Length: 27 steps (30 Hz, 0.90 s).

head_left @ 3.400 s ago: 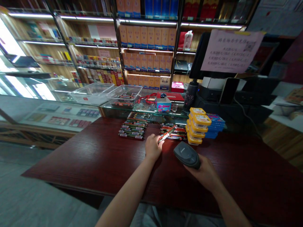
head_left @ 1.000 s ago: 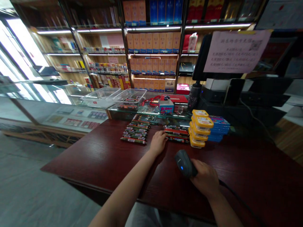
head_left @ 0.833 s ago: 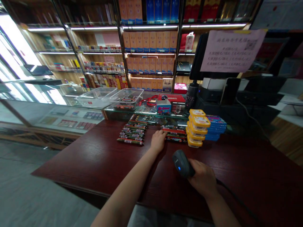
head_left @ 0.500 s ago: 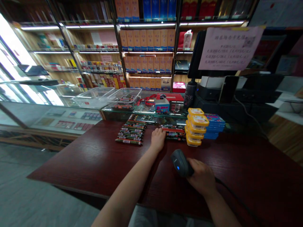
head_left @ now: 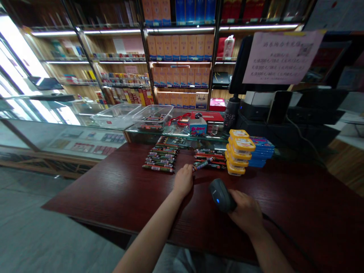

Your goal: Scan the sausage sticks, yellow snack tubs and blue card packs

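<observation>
My left hand [head_left: 184,180] is closed on the near end of a slim wrapped stick [head_left: 204,163], dark with coloured print. The stick points away to the right, tilted over a pile of similar sticks [head_left: 210,152]. A second pile of wrapped sticks [head_left: 160,157] lies in a row to the left of that hand. In my right hand [head_left: 247,212] is a dark handheld barcode scanner [head_left: 222,195] with a blue light on top, its head facing away to the left. Yellow-lidded tubs [head_left: 239,154] stand stacked just right of the right pile.
Blue packs [head_left: 260,151] are stacked behind the tubs. Beyond the brown table [head_left: 113,193], clear plastic bins [head_left: 116,115] and a small box [head_left: 198,126] sit on a glass counter. A monitor with a paper sign [head_left: 281,57] stands back right. The scanner's cable [head_left: 280,227] trails right.
My left hand has drawn back toward me from the right pile, bringing one stick out at an angle. My right hand still holds the scanner in nearly the same place.
</observation>
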Each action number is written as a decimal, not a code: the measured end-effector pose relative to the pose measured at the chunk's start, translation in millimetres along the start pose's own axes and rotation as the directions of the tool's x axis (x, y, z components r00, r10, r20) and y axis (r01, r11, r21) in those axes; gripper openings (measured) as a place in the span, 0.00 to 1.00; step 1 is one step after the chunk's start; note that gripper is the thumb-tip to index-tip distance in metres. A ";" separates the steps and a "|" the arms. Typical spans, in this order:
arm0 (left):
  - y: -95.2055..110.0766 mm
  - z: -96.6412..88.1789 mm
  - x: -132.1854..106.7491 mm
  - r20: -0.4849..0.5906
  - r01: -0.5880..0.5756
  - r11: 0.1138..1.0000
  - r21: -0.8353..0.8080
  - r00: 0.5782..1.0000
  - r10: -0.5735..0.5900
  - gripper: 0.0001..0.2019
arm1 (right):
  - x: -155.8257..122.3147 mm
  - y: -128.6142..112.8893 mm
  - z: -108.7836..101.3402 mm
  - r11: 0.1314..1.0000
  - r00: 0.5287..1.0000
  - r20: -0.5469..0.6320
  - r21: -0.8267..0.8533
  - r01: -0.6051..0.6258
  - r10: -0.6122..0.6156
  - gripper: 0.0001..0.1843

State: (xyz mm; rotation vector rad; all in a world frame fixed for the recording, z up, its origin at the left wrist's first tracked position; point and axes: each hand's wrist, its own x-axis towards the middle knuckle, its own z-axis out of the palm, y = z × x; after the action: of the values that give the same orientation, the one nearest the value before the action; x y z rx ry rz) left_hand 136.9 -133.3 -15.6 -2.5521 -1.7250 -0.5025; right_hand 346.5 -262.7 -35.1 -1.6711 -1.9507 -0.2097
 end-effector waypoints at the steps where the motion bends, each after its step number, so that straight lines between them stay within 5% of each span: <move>1: 0.1 0.4 -0.7 0.020 0.027 1.000 -0.012 0.999 -0.027 0.09 | -0.2 0.5 0.5 1.000 1.000 -0.001 -0.002 0.003 -0.003 0.14; 11: -5.6 9.7 -2.5 -0.095 0.031 0.985 -0.167 0.994 -0.047 0.09 | 0.9 -1.3 -1.6 1.000 1.000 -0.001 -0.004 -0.004 0.004 0.15; 15: -11.0 14.6 -2.0 -0.105 0.081 0.944 -0.321 0.987 -0.121 0.08 | 6.2 -7.7 -10.0 0.988 0.992 0.051 0.100 -0.116 0.112 0.15; 19: -14.5 17.6 -1.4 -0.116 0.118 0.895 -0.430 0.976 -0.185 0.08 | 14.8 -21.7 -17.8 0.869 0.957 0.144 0.403 -0.288 0.251 0.15; 22: -15.4 19.0 -1.3 -0.141 0.129 0.875 -0.466 0.966 -0.217 0.09 | 19.9 -37.6 -21.0 0.721 0.951 0.181 0.621 -0.308 0.250 0.19; 27: -15.9 20.1 -1.4 -0.169 0.112 0.857 -0.503 0.960 -0.225 0.10 | 23.2 -59.7 -25.4 0.640 0.955 0.216 0.709 -0.296 0.203 0.20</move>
State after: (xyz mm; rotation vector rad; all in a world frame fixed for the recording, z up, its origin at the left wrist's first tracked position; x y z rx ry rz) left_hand 127.1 -124.5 -37.5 -2.5010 -1.9454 -1.3430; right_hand 296.0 -267.1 11.6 -1.3629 -1.5161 0.7248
